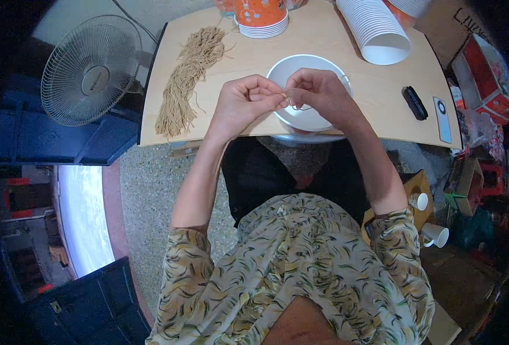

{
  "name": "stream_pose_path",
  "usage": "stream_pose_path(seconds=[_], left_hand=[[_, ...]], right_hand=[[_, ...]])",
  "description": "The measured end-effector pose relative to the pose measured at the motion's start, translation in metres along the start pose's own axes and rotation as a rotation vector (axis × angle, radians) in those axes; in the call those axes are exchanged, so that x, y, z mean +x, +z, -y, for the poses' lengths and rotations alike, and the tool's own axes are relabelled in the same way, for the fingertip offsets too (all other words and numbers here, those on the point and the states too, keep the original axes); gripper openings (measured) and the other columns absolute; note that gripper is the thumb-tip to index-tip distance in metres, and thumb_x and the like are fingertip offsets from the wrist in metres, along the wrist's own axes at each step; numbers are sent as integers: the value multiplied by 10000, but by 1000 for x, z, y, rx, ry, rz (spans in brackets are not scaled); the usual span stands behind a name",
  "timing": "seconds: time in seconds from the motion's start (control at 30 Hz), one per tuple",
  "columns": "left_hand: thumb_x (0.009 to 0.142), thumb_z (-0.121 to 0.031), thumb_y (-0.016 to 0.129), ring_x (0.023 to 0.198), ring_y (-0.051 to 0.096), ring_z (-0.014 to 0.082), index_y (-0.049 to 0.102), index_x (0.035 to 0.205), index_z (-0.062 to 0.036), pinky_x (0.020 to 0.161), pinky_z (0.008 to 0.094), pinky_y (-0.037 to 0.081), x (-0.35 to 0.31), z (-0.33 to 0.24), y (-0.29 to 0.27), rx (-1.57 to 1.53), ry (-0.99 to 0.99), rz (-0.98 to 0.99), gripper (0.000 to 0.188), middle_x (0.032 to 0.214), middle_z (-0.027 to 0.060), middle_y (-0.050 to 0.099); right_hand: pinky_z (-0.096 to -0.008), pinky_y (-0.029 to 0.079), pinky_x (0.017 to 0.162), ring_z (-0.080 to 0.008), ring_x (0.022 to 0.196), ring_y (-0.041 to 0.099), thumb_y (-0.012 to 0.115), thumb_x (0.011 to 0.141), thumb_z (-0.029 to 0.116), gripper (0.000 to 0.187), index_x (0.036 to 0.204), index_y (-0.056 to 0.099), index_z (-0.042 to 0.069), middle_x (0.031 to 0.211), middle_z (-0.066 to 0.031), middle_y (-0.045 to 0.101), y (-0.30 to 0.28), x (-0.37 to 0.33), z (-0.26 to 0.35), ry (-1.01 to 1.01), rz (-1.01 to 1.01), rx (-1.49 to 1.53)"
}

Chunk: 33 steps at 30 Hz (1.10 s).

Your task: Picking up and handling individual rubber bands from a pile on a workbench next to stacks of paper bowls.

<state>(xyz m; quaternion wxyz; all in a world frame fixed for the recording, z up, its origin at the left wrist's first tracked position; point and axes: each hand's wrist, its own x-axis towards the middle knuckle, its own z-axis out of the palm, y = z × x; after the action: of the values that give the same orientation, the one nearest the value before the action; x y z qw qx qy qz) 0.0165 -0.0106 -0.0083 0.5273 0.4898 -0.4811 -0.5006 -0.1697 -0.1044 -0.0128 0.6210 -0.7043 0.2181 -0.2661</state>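
Over a round white paper bucket (305,119), my left hand (246,103) and my right hand (323,98) meet with their fingertips almost touching. Both are closed in a pinch on a thin pale string (288,96), mostly hidden by the fingers. The bucket's open mouth faces up, near the table's front edge, and a light strand shows at its right rim. To the left of my hands lies a long bundle of tan strings (180,92).
Orange patterned paper buckets (261,17) stand at the back; a nested stack of white buckets (375,31) lies right of them. A black case (414,103) and a silver-and-blue flat object (442,119) are at the right. A fan (92,72) stands left of the table (231,129).
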Motion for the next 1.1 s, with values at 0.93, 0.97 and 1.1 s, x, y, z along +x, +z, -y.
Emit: stream_pose_path(seconds=[0.93, 0.97, 1.1], left_hand=[[833, 55, 689, 844, 709, 180, 642, 939, 49, 792, 269, 577, -1, 1, 0, -116, -42, -2, 117, 910, 148, 711], [820, 71, 693, 840, 707, 175, 642, 929, 59, 790, 262, 578, -1, 0, 1, -148, -43, -9, 121, 885, 139, 707], [820, 70, 695, 829, 708, 177, 641, 930, 61, 776, 264, 584, 1, 2, 1, -144, -30, -18, 123, 881, 140, 707]], right_hand=[[-222, 477, 671, -67, 709, 570, 632, 928, 172, 160, 934, 648, 13, 789, -3, 639, -1, 2, -8, 80, 9, 107], [-221, 474, 658, -66, 697, 567, 634, 929, 179, 163, 934, 650, 17, 786, 0, 637, -1, 1, -8, 103, 6, 170], [-219, 462, 619, -62, 655, 555, 633, 941, 216, 188, 931, 656, 30, 777, 9, 631, -1, 0, -5, 209, -13, 237]])
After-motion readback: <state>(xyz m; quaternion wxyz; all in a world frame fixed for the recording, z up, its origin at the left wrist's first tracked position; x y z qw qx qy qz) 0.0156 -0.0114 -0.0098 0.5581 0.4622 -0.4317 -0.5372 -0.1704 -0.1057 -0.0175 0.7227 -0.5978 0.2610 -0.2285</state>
